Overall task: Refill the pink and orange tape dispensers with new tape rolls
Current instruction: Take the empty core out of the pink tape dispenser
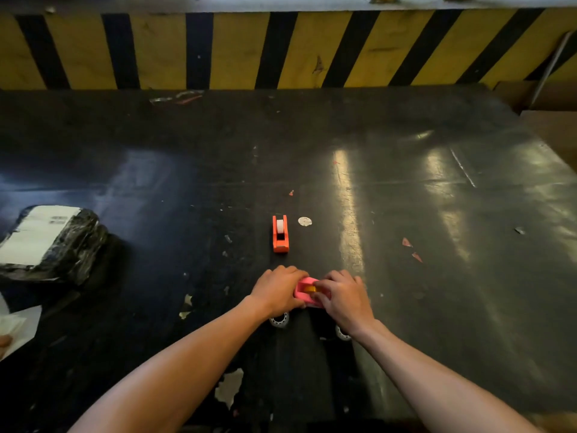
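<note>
Item: pink tape dispenser, small moulded plastic body, lying on the dark counter near its front edge, between both hands; judged light and rigid, smooth-sided, likely to skate on the glossy surface unless pinned; best taken by the two flat side walls, clear of the cutter end. Left hand cups the dispenser's left side, fingers curled around the body, holding it; right hand presses in from the right, fingers pinched at a yellowish roll or core seated in the cradle, though whether it is gripped or merely touched cannot be told. Item: orange tape dispenser, further from the person, apart from both hands, upright, a white roll visible in its cradle. Item: two pale tape rolls, partly hidden beneath the wrists, just beside the pink body; judged light, stiff-cored, tacky at the free end. Item: black-wrapped parcel, far left.
</note>
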`<state>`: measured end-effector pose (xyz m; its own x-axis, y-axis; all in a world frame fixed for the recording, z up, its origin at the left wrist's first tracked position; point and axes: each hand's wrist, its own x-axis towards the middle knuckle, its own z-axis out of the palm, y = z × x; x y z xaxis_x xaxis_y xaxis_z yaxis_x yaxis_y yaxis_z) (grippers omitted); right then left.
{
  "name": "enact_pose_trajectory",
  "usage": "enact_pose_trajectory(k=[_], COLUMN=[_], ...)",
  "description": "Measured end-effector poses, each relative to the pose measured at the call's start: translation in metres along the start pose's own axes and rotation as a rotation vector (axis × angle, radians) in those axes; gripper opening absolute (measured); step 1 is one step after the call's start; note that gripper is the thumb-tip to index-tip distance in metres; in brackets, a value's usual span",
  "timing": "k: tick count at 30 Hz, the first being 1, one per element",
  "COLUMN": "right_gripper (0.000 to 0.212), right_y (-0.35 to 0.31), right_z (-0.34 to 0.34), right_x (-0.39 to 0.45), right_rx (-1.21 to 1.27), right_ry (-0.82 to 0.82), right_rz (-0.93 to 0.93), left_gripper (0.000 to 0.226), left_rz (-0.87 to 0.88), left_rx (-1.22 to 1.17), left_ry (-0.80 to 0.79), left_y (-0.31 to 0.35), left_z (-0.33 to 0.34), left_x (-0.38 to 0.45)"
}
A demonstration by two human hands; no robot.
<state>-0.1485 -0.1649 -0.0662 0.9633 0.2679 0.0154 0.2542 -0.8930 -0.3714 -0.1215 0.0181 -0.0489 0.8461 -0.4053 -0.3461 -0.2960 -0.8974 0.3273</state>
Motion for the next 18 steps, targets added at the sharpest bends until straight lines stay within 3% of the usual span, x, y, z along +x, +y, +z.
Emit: enact_pose_trajectory(k=[8,13,18], right_gripper=[0.019,0.016,0.023], right_y=[0.000,-0.004,0.005], right_z=[0.004,-0.006,-0.025], right_x=[0.005,0.004,0.008], right_rx=[-0.079,0.038,0.295], right_ry=[0.000,0.115,0.154], right_rz=[-0.084,-0.094,0.184], left_gripper=[0.070,0.068,0.076], left_rz=[-0.036,-0.039,-0.059], left_rx=[0.051,0.047,0.091], left_ry=[0.035,0.037,-0.006], left_y=[0.003,0.004,0.005], left_z=[0.002,0.002,0.000], left_x=[-0.002,-0.003,-0.001])
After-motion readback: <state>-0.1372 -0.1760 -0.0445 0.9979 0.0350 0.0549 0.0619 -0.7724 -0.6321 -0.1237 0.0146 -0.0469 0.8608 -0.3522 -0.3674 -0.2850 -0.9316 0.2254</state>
